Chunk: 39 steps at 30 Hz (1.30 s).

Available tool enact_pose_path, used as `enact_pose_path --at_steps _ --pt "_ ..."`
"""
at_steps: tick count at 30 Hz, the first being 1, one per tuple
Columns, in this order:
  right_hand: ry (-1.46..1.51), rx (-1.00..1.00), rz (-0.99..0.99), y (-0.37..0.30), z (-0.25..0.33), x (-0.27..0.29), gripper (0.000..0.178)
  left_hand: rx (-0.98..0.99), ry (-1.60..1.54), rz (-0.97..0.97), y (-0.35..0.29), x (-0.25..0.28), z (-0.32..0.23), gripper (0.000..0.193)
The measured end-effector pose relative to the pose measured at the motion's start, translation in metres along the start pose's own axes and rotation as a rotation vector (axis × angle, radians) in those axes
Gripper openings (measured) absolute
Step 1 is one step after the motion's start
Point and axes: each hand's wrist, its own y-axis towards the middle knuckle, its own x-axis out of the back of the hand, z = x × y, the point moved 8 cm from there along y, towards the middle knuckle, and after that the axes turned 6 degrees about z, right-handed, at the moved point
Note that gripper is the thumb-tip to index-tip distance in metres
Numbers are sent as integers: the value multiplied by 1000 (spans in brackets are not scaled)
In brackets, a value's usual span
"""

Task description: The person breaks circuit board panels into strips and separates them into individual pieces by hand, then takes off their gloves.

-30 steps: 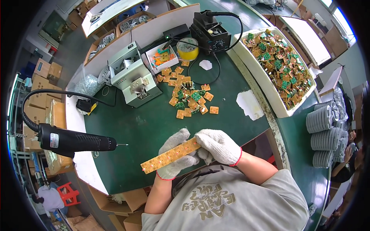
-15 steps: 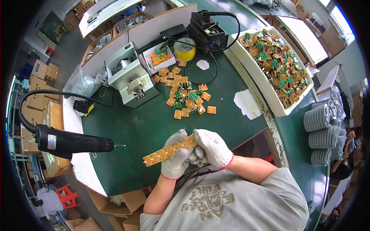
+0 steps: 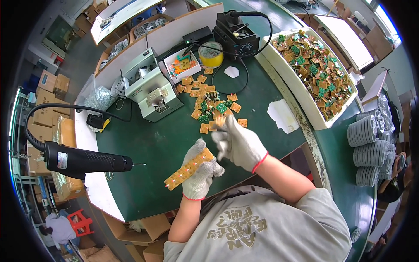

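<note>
My left hand (image 3: 198, 184), in a whitish knit glove, is closed around a yellow-brown strip of joined circuit boards (image 3: 185, 171) that lies tilted across it. Farther from me, my gloved right hand (image 3: 244, 146) pinches a small tan circuit board (image 3: 221, 120) between thumb and fingers, somewhat smeared by motion. This hand hovers at the near edge of a loose pile of small circuit boards (image 3: 196, 114), some tan side up and others green. Whether the pinched board touches the pile is hard to make out.
A black electric screwdriver (image 3: 87, 160) juts in at left. Behind the pile stand a grey bench machine (image 3: 159, 98), a white parts box (image 3: 176, 77), a yellow tape roll (image 3: 210, 56) and a black soldering station (image 3: 235, 37). At right, a white foam tray (image 3: 321, 124) holds many boards.
My right hand has left the strip and moved away toward the pile with a small board in its fingers. The strip in my left hand is shorter and tilted more steeply.
</note>
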Motion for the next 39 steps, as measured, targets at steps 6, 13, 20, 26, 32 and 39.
enact_pose_path --at_steps 6,13,20,26,32,39 --pt "-518 -1 194 -19 -1 -2 36 119 174 -135 -3 -3 -17 66" --pt "-641 18 306 -20 -15 -2 31 75 252 48 3 -15 -14 62" --pt "-271 -92 314 -23 -37 8 31 115 -30 46 -1 -21 0 58" --pt "118 -84 161 -6 -27 14 33 -16 13 -146 -2 0 -7 61" --pt "-25 -140 176 -7 -26 21 30 42 218 -161 -1 -4 -17 63" --pt "-483 -32 290 -24 -22 10 28 173 312 -30 3 -17 -15 60"
